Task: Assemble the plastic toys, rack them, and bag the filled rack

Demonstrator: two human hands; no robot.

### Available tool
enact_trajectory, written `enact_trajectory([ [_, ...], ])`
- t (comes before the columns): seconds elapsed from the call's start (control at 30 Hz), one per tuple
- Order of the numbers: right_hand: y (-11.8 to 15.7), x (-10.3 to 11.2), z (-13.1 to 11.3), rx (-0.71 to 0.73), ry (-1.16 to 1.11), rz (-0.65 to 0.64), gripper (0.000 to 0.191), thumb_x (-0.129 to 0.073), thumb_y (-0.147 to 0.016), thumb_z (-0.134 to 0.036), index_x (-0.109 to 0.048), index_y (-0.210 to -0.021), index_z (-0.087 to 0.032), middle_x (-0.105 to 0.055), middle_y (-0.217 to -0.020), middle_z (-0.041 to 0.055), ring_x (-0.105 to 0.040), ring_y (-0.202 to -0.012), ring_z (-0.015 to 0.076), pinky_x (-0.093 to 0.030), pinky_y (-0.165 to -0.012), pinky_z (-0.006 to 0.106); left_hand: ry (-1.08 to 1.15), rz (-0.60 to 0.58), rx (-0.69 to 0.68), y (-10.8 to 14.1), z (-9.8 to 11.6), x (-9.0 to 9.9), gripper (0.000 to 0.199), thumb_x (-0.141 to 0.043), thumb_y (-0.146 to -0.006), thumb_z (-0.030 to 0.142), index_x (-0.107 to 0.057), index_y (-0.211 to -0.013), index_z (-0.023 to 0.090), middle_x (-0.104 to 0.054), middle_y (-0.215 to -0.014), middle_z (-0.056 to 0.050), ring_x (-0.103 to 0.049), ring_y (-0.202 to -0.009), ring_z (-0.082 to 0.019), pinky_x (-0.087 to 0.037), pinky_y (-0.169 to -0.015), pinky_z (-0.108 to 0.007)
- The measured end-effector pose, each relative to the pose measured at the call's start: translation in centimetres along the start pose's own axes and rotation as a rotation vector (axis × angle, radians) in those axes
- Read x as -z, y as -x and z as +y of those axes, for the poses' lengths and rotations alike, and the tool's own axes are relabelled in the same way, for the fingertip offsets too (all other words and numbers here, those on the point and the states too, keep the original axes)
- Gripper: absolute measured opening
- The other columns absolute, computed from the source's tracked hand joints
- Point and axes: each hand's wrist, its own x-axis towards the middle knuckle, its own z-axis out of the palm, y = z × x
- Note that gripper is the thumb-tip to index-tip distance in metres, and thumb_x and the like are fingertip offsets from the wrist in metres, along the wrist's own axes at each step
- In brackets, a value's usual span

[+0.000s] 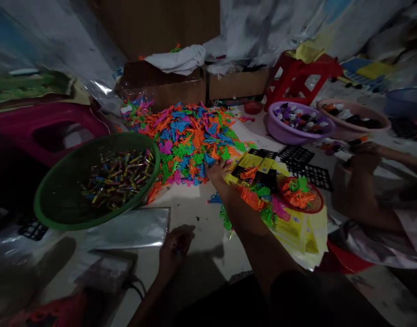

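My right hand point(218, 172) reaches to the near edge of a big heap of small plastic pieces point(194, 136) in orange, green, blue and pink. Its fingers are apart, and a blue plastic piece point(209, 160) lies right at the fingertips; no grip on it is visible. My left hand point(176, 247) is curled low over the pale floor, near a stack of clear plastic bags point(136, 227). Something dark and small seems to be inside its fingers, too dim to name. More plastic pieces point(251, 197) lie beside my right forearm on yellow printed cards point(293, 231).
A green basin point(45, 204) with small shiny wrapped tubes stands left. On the right are a red basket point(320, 203), black plastic grids point(296, 156), a purple basin point(290, 134) and a pink basin point(351, 129). Another person's arms point(365, 181) work there. Cardboard boxes point(174, 93) stand behind.
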Motion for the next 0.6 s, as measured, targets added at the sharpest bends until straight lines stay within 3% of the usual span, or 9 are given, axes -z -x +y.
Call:
enact_trajectory([
  [0.2, 6.5, -1.1, 1.0, 0.367, 0.063, -0.178, 0.045, -0.047, -0.080, -0.029, -0.046, -0.125, -0.023, -0.020, -0.145, 0.0068, -0.010, -0.131, 0.0371, -0.017, -0.100, 0.055, -0.060, 0.038, -0.177, 0.1, -0.3, -0.3, 0.021, -0.063, -0.068, 0.029, -0.063, -0.088, 0.023, -0.067, -0.090, -0.005, -0.061, -0.083, -0.021, -0.049, -0.077, -0.035],
  [0.3, 8.1, -1.3, 2.3, 0.544, -0.082, -0.208, 0.044, -0.052, -0.075, -0.016, -0.054, -0.117, -0.027, -0.036, -0.138, 0.0027, -0.016, -0.131, 0.0320, -0.019, -0.102, 0.052, -0.091, 0.080, -0.249, 0.1, -0.7, -0.6, 0.019, -0.061, -0.070, 0.029, -0.063, -0.087, 0.019, -0.067, -0.089, -0.006, -0.062, -0.082, -0.018, -0.049, -0.075, -0.032],
  [0.43, 7.0, 0.0, 4.8, 0.662, -0.380, -0.196, 0.031, -0.061, -0.065, -0.013, -0.066, -0.094, -0.022, -0.060, -0.111, 0.0040, -0.044, -0.114, 0.0236, -0.032, -0.100, 0.041, -0.103, 0.099, -0.254, 0.1, -0.8, -0.9, 0.020, -0.061, -0.071, 0.031, -0.064, -0.087, 0.020, -0.067, -0.089, -0.006, -0.062, -0.082, -0.017, -0.049, -0.074, -0.031],
  [0.5, 5.8, 1.0, 6.2, 0.640, -0.461, -0.154, 0.022, -0.062, -0.066, -0.021, -0.066, -0.088, -0.020, -0.062, -0.102, 0.0054, -0.053, -0.102, 0.0221, -0.039, -0.094, 0.040, -0.098, 0.094, -0.242, 0.1, -0.7, -0.9, 0.020, -0.062, -0.070, 0.031, -0.064, -0.088, 0.021, -0.067, -0.089, -0.005, -0.062, -0.082, -0.017, -0.048, -0.076, -0.030],
  [0.6, 4.6, 2.8, 8.5, 0.606, -0.570, -0.086, 0.026, -0.061, -0.069, -0.036, -0.064, -0.087, -0.018, -0.060, -0.101, 0.0076, -0.058, -0.091, 0.0199, -0.047, -0.083, 0.039, -0.062, 0.091, -0.221, 0.2, -0.5, -0.9, 0.021, -0.062, -0.070, 0.030, -0.065, -0.089, 0.022, -0.067, -0.089, -0.005, -0.061, -0.083, -0.017, -0.047, -0.078, -0.030],
])
